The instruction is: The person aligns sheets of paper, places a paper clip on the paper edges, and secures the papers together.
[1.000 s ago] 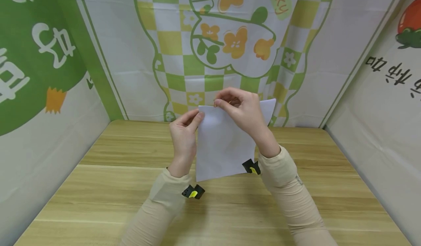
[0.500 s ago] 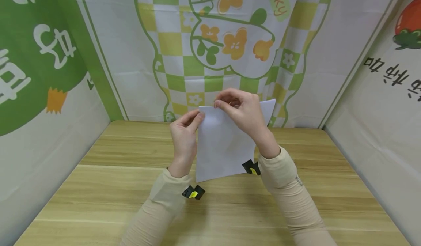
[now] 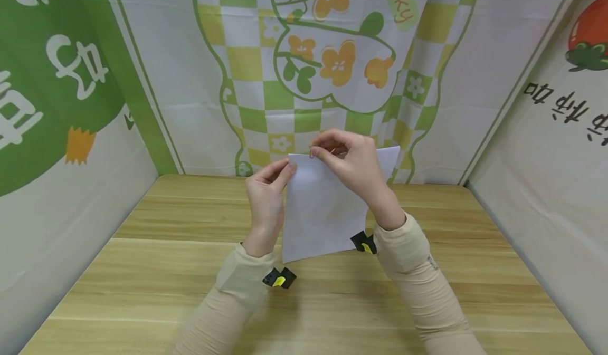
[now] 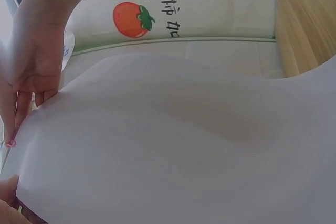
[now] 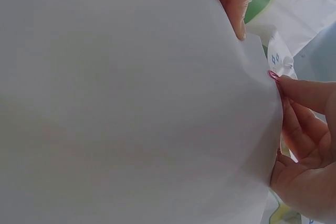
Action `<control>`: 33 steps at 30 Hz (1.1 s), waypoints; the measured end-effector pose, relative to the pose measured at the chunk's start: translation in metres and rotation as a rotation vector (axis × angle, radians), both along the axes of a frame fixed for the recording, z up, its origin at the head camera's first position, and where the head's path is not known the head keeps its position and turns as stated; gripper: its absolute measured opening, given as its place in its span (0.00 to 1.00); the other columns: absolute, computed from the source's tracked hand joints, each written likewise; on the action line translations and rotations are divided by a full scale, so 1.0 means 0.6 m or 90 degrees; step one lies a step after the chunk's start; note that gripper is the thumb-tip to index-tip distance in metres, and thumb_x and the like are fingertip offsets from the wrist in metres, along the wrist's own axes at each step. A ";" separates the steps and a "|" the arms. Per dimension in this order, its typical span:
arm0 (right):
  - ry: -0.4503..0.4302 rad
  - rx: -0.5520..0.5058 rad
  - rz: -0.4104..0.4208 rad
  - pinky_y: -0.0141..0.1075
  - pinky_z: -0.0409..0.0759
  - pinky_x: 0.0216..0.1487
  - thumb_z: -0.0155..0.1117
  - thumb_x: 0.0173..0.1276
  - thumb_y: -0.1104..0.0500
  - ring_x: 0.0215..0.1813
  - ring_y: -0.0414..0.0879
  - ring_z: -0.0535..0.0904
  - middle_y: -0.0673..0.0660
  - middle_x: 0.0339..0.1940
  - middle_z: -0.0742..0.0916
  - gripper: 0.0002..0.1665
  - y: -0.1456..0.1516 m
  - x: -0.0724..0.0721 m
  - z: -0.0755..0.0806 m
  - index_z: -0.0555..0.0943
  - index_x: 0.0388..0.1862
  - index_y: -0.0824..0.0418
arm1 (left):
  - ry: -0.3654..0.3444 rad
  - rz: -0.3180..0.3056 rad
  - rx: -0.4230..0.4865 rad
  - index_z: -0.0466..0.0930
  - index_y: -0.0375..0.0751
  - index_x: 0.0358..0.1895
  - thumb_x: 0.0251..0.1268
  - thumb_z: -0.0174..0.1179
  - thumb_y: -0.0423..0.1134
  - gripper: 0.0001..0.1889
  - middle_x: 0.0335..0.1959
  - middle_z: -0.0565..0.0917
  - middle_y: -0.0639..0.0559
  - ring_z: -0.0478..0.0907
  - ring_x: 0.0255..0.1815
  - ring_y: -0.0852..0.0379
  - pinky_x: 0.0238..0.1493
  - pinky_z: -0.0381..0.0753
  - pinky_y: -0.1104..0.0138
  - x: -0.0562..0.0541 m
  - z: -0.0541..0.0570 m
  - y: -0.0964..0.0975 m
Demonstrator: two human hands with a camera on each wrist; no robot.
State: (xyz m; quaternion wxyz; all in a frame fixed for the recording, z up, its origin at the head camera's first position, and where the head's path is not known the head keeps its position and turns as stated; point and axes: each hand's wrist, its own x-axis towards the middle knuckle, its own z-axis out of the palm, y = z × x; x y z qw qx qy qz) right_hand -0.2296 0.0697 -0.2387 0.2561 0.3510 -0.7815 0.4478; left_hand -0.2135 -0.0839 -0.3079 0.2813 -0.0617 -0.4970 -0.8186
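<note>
A white sheet of paper (image 3: 323, 207) is held up above the table, and whether it is a single sheet I cannot tell. My left hand (image 3: 266, 197) pinches its upper left corner between thumb and fingers. At the top edge, a short way to the right, my right hand (image 3: 353, 160) pinches a small pinkish-red paper clip (image 5: 273, 75). The clip's rounded end sticks out past my right thumb and lies at the paper's edge. How far it sits over the edge is hidden by the fingers. In the left wrist view the paper (image 4: 184, 140) covers most of the picture.
The wooden table (image 3: 190, 302) lies beneath both forearms. A printed cloth backdrop (image 3: 247, 91) with checks and flowers hangs behind the paper. Printed side panels (image 3: 546, 186) stand left and right. Black-and-yellow pieces (image 3: 279, 278) stick out at both wrists.
Both hands keep nearly the same places and grips. The paper's upper right corner has shifted very slightly down and right; a little more of the red clip shows below my right fingertips.
</note>
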 end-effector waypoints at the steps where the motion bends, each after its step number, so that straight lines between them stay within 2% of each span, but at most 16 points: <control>1: 0.000 0.001 0.000 0.33 0.81 0.32 0.68 0.61 0.59 0.28 0.38 0.81 0.51 0.27 0.88 0.04 0.000 -0.001 -0.001 0.85 0.33 0.59 | 0.000 0.000 0.001 0.86 0.41 0.29 0.53 0.66 0.25 0.07 0.24 0.86 0.56 0.78 0.26 0.64 0.30 0.76 0.75 0.000 0.000 0.000; 7: 0.000 0.000 0.005 0.32 0.81 0.33 0.68 0.61 0.59 0.28 0.38 0.81 0.51 0.28 0.88 0.04 0.000 -0.001 -0.002 0.85 0.34 0.59 | 0.009 -0.006 0.015 0.86 0.46 0.26 0.52 0.67 0.26 0.09 0.25 0.86 0.53 0.79 0.26 0.64 0.31 0.77 0.75 0.000 -0.002 -0.001; 15: 0.020 -0.011 0.017 0.32 0.82 0.34 0.69 0.60 0.60 0.29 0.39 0.82 0.51 0.28 0.88 0.03 -0.001 0.002 -0.002 0.85 0.33 0.59 | 0.011 -0.008 0.015 0.86 0.47 0.26 0.52 0.67 0.25 0.10 0.25 0.86 0.54 0.79 0.27 0.64 0.31 0.78 0.75 0.002 -0.001 -0.001; 27: 0.033 0.001 0.007 0.31 0.82 0.34 0.69 0.61 0.60 0.29 0.38 0.82 0.50 0.28 0.88 0.02 -0.002 0.002 -0.003 0.85 0.32 0.58 | 0.009 -0.010 0.012 0.86 0.44 0.27 0.53 0.67 0.26 0.07 0.26 0.87 0.51 0.80 0.28 0.63 0.33 0.78 0.74 0.003 -0.002 -0.003; 33: 0.038 0.015 0.005 0.31 0.82 0.34 0.69 0.61 0.60 0.29 0.38 0.82 0.50 0.29 0.88 0.02 -0.001 -0.001 -0.005 0.86 0.32 0.58 | 0.003 -0.017 0.019 0.86 0.46 0.27 0.52 0.68 0.26 0.08 0.26 0.87 0.50 0.80 0.28 0.63 0.33 0.79 0.74 0.004 0.000 -0.003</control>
